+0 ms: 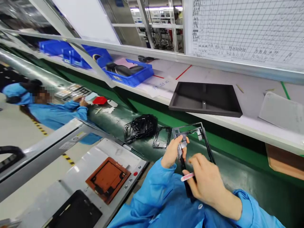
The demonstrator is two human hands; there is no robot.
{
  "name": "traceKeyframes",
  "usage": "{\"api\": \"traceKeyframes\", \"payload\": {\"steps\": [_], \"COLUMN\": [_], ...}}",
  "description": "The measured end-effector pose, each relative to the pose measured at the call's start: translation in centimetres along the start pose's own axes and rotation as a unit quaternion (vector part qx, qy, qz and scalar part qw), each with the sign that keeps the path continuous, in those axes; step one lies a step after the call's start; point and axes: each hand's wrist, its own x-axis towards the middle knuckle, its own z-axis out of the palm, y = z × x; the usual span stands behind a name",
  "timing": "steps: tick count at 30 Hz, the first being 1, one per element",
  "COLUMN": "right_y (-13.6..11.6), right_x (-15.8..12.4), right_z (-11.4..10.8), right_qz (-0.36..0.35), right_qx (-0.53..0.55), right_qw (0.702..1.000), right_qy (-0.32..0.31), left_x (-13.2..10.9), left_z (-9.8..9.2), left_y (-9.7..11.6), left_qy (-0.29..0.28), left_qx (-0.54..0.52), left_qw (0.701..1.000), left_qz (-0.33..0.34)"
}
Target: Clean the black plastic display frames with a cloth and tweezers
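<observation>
My left hand [174,150] is closed on one side of a thin black rectangular plastic frame [208,144], which is tilted up in front of my body. Small pale and metallic-looking pieces show at its corner and along its held side. Over the near part of that side is my right hand [206,177], its fingers curled. Out of its grip sticks a flat pink-and-white stick [187,176] with a rounded end. Beyond my left hand another black frame [162,138] lies on the green bench, beside a heap of similar frames [140,126].
An orange-brown fixture [108,180] and a black plate [75,211] sit on the grey machine at left. A black tray [205,98] and a blue bin [129,79] rest on the white shelf. Further along the bench, a co-worker [57,110] in blue handles small items.
</observation>
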Motion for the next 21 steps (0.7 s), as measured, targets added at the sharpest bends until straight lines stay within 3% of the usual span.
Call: {"api": "traceKeyframes", "payload": {"steps": [3, 4, 6, 10, 13, 17, 21], "right_y": [3.5, 5.8, 11.7, 25.3, 32.2, 35.4, 33.2], "right_x": [0.7, 1.1, 1.9, 3.6, 4.3, 4.5, 3.9], "right_z": [-4.6, -6.1, -8.4, -10.0, -9.0, -6.8, -5.7], "right_qz": [0.047, 0.081, 0.22, 0.399, 0.45, 0.463, 0.438], "right_qx": [0.046, 0.024, -0.099, -0.185, -0.202, -0.19, -0.173], "right_qw": [0.991, 0.987, 0.957, 0.895, 0.867, 0.862, 0.866], "right_qy": [0.116, 0.137, 0.163, 0.077, 0.07, 0.081, 0.169], "left_x": [-0.1, -0.1, -0.4, -1.0, -1.4, -1.9, -2.3], "left_z": [-0.7, -0.9, -1.2, -1.4, -1.4, -1.8, -2.0], "left_y": [1.5, 2.0, 3.2, 5.1, 6.2, 7.0, 7.3], "left_qy": [-0.022, -0.03, -0.044, -0.064, -0.083, -0.109, -0.121], "left_qx": [0.01, 0.011, 0.01, 0.011, 0.009, 0.003, 0.0], "left_qw": [0.999, 0.999, 0.999, 0.998, 0.996, 0.994, 0.992], "left_qz": [-0.029, -0.032, -0.025, -0.011, -0.009, -0.028, -0.033]}}
